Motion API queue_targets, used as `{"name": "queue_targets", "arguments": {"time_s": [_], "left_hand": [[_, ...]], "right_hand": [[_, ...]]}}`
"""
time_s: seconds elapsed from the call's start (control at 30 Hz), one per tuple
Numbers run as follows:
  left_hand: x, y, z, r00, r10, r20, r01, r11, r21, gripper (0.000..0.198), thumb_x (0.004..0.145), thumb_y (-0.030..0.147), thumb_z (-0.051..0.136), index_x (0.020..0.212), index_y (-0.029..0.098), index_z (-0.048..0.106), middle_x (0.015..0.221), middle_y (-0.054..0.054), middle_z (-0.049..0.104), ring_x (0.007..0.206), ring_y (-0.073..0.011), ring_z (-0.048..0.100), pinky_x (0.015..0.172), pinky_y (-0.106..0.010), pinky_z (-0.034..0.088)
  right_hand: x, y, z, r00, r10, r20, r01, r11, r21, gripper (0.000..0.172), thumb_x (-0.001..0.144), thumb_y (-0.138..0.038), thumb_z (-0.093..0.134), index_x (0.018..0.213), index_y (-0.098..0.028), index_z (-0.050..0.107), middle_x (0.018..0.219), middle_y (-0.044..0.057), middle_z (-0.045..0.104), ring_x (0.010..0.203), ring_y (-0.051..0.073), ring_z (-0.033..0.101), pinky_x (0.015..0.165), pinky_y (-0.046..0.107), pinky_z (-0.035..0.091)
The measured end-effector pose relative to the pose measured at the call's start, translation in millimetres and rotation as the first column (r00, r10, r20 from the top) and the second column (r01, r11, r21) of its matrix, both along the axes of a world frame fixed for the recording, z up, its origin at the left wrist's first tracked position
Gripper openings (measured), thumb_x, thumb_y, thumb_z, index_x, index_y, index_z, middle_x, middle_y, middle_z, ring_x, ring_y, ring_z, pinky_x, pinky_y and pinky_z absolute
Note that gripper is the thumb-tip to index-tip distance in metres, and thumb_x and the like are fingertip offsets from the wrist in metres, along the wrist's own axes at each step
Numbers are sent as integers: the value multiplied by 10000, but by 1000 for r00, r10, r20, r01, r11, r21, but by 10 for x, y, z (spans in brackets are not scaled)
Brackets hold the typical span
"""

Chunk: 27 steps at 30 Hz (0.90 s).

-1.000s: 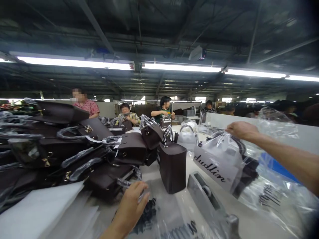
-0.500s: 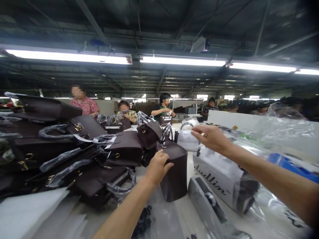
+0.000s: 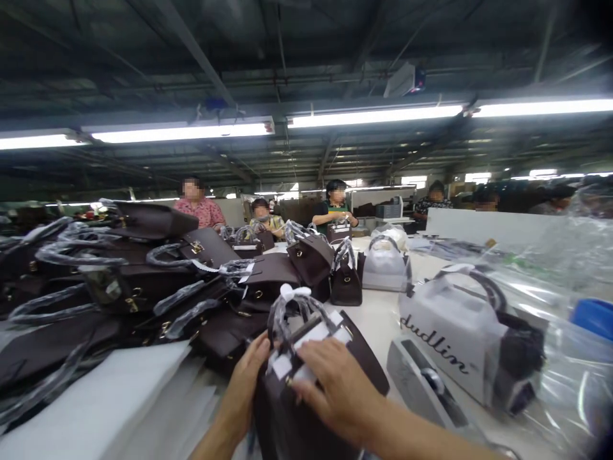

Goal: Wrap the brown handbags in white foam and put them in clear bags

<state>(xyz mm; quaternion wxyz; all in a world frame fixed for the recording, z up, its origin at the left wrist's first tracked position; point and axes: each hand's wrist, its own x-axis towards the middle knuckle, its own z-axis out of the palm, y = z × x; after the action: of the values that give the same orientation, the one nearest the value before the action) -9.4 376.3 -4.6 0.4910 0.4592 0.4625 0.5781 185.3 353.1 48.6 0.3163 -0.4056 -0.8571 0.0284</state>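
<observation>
Dark brown handbag toward the table's near edge, left hand against its side, right hand on top, can't tell if either grip's closed tbh.

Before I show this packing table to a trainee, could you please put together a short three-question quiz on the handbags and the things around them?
1. True or false: the left grip and the right grip are on the same dark handbag.
2. Fill in the blank: the black lettering on the translucent white cover at right reads "____".
3. Multiple choice: what stands between that handbag and the lettered cover?
A) a stack of white sheets
B) a grey tape dispenser
C) a blue object

Key: 1. True. 2. dudlin. 3. B.
</observation>
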Motion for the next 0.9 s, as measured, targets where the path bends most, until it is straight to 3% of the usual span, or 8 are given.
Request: {"name": "queue_targets", "arguments": {"time_s": [0.1,0.17,0.23,0.33,0.43,0.6,0.73,0.9], "left_hand": [[-97,17,-45,996,-85,24,86,995,-49,409,752,473,582,991,145,633,959,-73,686,874,-219,633,782,-301,480],[-126,-27,-65,995,-104,9,105,994,-43,400,742,465,599,988,152,643,895,-52,697,816,-207,638,746,-289,475],[-105,-105,-47,991,-135,-6,135,991,-26,400,734,448,616,1017,167,640,899,-37,696,851,-203,630,769,-279,461],[1,-247,52,981,-186,-44,187,982,0,411,735,439,615,1038,163,636,936,-42,689,912,-204,611,819,-279,444],[73,-397,192,969,-227,-102,230,973,19,442,723,460,610,1040,152,629,981,-55,677,949,-215,598,859,-293,433],[-300,-693,528,953,-148,-265,142,989,-41,517,702,529,587,1074,170,585,1104,-83,622,1045,-262,549,852,-352,441],[-745,-1049,771,915,-94,-393,47,991,-126,540,713,564,555,1117,205,554,1215,-91,557,1140,-275,486,830,-363,454],[-515,-1643,499,886,-81,-456,-30,972,-231,631,784,600,399,1275,203,416,1388,-149,372,1227,-329,407,810,-466,475]], "right_hand": [[-69,-293,19,977,214,10,-214,977,6,339,836,-452,493,985,-181,633,1002,89,641,956,240,567,873,371,412],[29,-200,210,976,187,-112,-186,982,13,273,891,-340,412,917,-187,637,928,63,643,886,177,579,821,302,434],[150,67,451,971,104,-218,-101,995,25,282,850,-296,479,1076,-165,583,1096,89,587,1046,187,515,924,318,376],[248,506,687,970,183,-161,-222,936,-275,648,660,-288,676,1246,-125,453,1164,120,551,1098,232,492,921,342,388],[229,660,698,949,291,-119,-314,841,-441,363,657,-311,652,948,-98,617,774,42,640,744,178,603,678,265,476],[157,235,745,914,382,-134,-399,794,-459,149,723,-234,537,749,-105,606,671,4,601,638,127,568,603,215,448],[114,-150,1079,876,471,-103,-472,792,-389,203,700,-176,567,874,-144,668,971,47,623,926,184,577,828,272,433],[-28,-295,1243,900,429,-73,-433,868,-241,443,670,-224,605,1113,-210,628,1249,66,499,1104,218,504,949,316,362]]}}
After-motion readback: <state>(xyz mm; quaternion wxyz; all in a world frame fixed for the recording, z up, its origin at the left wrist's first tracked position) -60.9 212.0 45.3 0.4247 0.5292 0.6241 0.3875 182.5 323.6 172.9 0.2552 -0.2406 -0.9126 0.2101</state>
